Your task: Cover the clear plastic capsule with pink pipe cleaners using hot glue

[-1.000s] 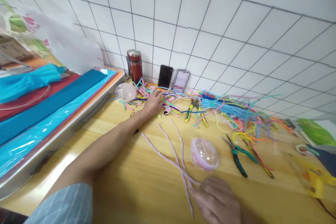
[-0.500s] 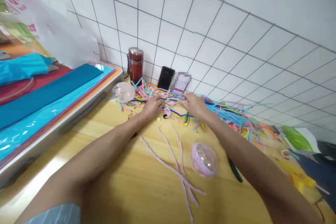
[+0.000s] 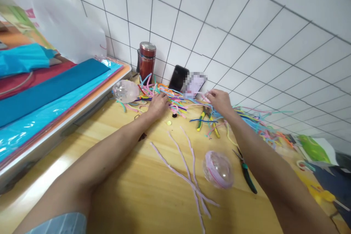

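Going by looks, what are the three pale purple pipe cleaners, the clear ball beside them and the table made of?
Pipe cleaners: probably fuzzy fibre over wire, matte, soft-edged; any core is hidden.
Ball: likely plastic, glossy, see-through with bright highlights.
Table: wood or wood-look laminate, satin, showing grain streaks.

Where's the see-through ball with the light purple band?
In the head view, the ball sits right of centre on the wooden table, between the light purple fuzzy sticks and the dark-green-handled pliers.
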Action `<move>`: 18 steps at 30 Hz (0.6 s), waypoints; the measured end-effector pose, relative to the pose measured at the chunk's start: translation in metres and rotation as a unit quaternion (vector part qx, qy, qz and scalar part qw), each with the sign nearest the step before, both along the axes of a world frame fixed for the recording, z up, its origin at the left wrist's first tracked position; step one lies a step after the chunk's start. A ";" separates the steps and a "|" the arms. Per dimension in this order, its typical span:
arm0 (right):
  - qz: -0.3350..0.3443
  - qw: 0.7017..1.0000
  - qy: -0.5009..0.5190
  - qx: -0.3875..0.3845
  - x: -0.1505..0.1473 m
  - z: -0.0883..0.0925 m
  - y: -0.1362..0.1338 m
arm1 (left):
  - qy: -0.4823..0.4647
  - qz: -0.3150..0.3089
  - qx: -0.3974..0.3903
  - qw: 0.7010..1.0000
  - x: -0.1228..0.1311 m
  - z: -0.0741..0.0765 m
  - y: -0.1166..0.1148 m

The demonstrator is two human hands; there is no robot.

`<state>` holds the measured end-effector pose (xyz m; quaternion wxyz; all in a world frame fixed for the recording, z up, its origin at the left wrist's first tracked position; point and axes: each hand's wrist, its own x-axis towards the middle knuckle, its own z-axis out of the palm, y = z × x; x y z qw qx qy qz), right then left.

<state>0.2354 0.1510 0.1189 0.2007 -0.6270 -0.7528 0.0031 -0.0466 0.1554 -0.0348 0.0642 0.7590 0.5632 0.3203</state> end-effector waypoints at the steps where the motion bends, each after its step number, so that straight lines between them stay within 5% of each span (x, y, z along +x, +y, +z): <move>1: -0.008 1.000 0.009 0.009 0.008 0.007 -0.006 | -0.007 0.003 0.003 1.000 0.000 0.001 -0.001; 7: -0.009 0.978 0.208 0.021 0.052 0.035 -0.076 | -0.078 0.004 0.064 0.995 -0.001 0.030 -0.017; 12: -0.003 0.955 0.296 -0.014 0.069 0.037 -0.146 | -0.127 -0.002 0.130 0.983 0.009 0.088 -0.054; 14: 0.013 0.947 0.317 -0.041 0.069 0.034 -0.170 | -0.134 -0.052 0.148 0.978 0.022 0.116 -0.083; 18: 0.056 0.935 0.340 -0.078 0.061 0.026 -0.206 | -0.175 -0.272 0.080 0.943 0.058 0.158 -0.149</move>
